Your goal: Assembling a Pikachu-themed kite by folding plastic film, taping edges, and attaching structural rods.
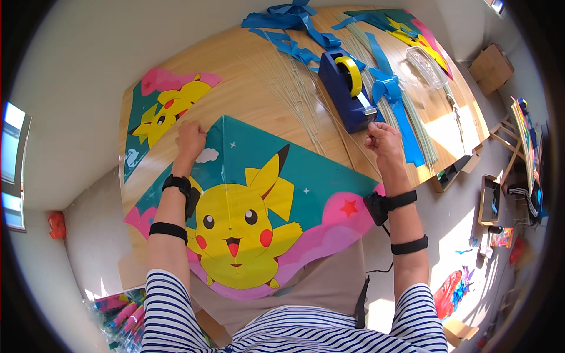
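Observation:
A printed kite sheet (318, 176), teal and pink with a yellow cartoon creature, lies at the table's front edge and hangs over toward my lap. My left hand (192, 140) is closed, its fingers curled down by the sheet's upper left edge; whatever they hold is hidden. My right hand (385, 140) is pinched at the cutter end of a dark blue tape dispenser (339, 97) bearing a yellow roll (354, 77). Any tape between those fingertips is too small to make out. Black straps circle both forearms.
Another such sheet (170, 106) lies at the table's left, and one more (412, 38) at the far right. Thin sticks (294, 97), blue ribbon strips (385, 85) and a clear plastic box (425, 66) lie beyond the dispenser. Bagged colourful items (126, 315) are at lower left.

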The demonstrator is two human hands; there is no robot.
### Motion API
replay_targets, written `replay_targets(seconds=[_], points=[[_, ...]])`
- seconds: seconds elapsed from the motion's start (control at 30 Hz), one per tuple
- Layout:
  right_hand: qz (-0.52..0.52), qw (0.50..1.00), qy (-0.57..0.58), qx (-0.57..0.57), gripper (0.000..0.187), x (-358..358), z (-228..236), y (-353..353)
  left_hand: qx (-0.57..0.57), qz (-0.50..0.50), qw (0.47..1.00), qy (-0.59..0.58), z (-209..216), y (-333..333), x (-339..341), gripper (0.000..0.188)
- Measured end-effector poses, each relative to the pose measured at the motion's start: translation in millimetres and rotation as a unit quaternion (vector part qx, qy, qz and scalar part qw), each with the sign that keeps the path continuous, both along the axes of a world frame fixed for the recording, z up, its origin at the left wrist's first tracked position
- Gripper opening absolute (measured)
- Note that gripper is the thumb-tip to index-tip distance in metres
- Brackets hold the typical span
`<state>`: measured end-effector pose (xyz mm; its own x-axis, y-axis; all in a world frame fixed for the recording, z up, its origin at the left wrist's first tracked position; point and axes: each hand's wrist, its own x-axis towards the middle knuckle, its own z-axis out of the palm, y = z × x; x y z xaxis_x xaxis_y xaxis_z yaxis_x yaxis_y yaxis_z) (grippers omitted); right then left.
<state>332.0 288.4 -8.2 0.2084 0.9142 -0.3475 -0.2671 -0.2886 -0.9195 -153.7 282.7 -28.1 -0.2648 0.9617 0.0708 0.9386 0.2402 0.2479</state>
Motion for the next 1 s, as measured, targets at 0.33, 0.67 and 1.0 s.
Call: replay_targets(seconds=[0.33, 0.67, 1.0], points=[[-0.008, 0.997, -0.078, -0.006, 0.010, -3.8, 11.7, -1.3, 0.052, 0.010, 0.925, -0.376, 49.8, -10.0, 3.5, 0.011], [-0.009, 0.981, -0.196, -0.002, 0.008, 9.4, 12.1, -12.6, 0.053, -0.068, 0.859, -0.504, 145.5, -58.7, 46.6, 0.009], [0.276, 0.858, -0.288, 0.323, 0.010, -33.1, 182.1, -64.3, 0.082, -0.172, 0.825, -0.532, 214.1, -128.3, 94.2, 0.018]])
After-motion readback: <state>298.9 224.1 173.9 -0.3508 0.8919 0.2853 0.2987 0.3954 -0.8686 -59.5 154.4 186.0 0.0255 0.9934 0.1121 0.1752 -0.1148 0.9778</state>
